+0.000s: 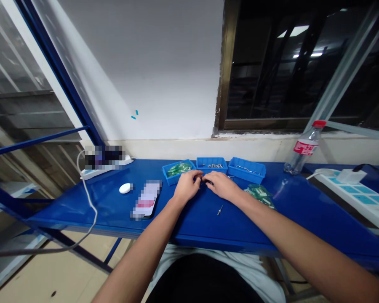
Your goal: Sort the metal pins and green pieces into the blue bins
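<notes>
My left hand [188, 185] and my right hand [220, 184] come together over the blue table [208, 227], fingers curled and fingertips nearly meeting. Something small and dark shows by the right fingertips, but what either hand pinches cannot be made out. Just beyond them stand a blue bin of green packets [164, 173], a blue bin of small metal parts [211, 160] and a blue bin of thin metal pins [262, 171]. A single metal piece like a pop rivet [220, 210] lies in front of my right hand. Green packets [259, 193] lie beside my right wrist.
A phone [148, 195] and a white rounded case [125, 188] lie at the left. A plastic bottle [305, 147] with a red cap stands at the back right. Power strips [360, 198] sit at both sides, and a cable [93, 210] hangs over the left edge.
</notes>
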`<state>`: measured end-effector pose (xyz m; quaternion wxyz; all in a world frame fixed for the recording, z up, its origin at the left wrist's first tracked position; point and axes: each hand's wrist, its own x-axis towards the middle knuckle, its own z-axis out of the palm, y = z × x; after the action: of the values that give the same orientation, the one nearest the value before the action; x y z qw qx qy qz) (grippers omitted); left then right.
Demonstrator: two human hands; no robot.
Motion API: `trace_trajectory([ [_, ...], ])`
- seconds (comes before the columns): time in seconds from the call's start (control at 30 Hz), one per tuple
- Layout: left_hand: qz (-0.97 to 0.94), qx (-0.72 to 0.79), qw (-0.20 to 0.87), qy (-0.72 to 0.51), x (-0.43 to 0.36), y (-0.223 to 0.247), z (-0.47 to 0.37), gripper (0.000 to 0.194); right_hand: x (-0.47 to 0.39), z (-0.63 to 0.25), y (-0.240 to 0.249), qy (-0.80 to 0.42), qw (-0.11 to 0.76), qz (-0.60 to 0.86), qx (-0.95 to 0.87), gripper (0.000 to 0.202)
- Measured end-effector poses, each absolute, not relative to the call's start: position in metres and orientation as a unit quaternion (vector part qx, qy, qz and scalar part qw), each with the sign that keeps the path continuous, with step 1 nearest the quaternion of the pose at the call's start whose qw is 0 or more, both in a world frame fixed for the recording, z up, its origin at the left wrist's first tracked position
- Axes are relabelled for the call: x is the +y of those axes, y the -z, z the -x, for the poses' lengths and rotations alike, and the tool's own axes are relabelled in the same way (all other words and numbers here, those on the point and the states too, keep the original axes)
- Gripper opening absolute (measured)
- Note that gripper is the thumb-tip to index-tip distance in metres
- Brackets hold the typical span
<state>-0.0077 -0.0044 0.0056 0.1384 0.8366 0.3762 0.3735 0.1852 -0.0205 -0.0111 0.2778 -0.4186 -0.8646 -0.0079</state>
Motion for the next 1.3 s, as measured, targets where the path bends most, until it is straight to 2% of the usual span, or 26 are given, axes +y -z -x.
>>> trace_trajectory([
  [0.23, -0.843, 0.375, 0.129, -0.364, -0.007, -0.008, 0.008, 0.030, -0.020, -0.185, 0.011, 0.000, 0.316, 0.398, -0.861, 0.034],
  [0.4, -0.836, 0.367, 0.170, -0.371, -0.008, -0.009, 0.007, 0.037, -0.021, -0.184, 0.004, -0.050, 0.457, 0.439, -0.771, 0.033],
  [0.53, -0.839, 0.352, 0.205, -0.361, -0.011, -0.011, 0.004, 0.034, -0.018, -0.183, 0.006, -0.157, 0.542, 0.449, -0.693, 0.031],
  [0.67, -0.852, 0.333, 0.200, -0.350, -0.013, -0.012, 0.005, 0.026, -0.018, -0.179, 0.009, -0.252, 0.561, 0.434, -0.658, 0.029],
  [0.83, -0.845, 0.350, 0.195, -0.354, -0.011, -0.012, 0.006, 0.024, -0.024, -0.176, 0.005, -0.311, 0.577, 0.418, -0.629, 0.019],
  [1.07, -0.824, 0.339, 0.219, -0.398, -0.008, -0.010, 0.004, 0.025, -0.027, -0.181, 0.004, -0.273, 0.561, 0.433, -0.651, 0.018],
  [1.2, -0.814, 0.335, 0.243, -0.408, -0.008, -0.009, 0.004, 0.029, -0.030, -0.181, 0.003, -0.163, 0.527, 0.441, -0.708, 0.014],
  [1.3, -0.796, 0.330, 0.280, -0.423, -0.008, -0.009, 0.005, 0.034, -0.033, -0.179, 0.000, -0.092, 0.501, 0.441, -0.739, 0.020],
])
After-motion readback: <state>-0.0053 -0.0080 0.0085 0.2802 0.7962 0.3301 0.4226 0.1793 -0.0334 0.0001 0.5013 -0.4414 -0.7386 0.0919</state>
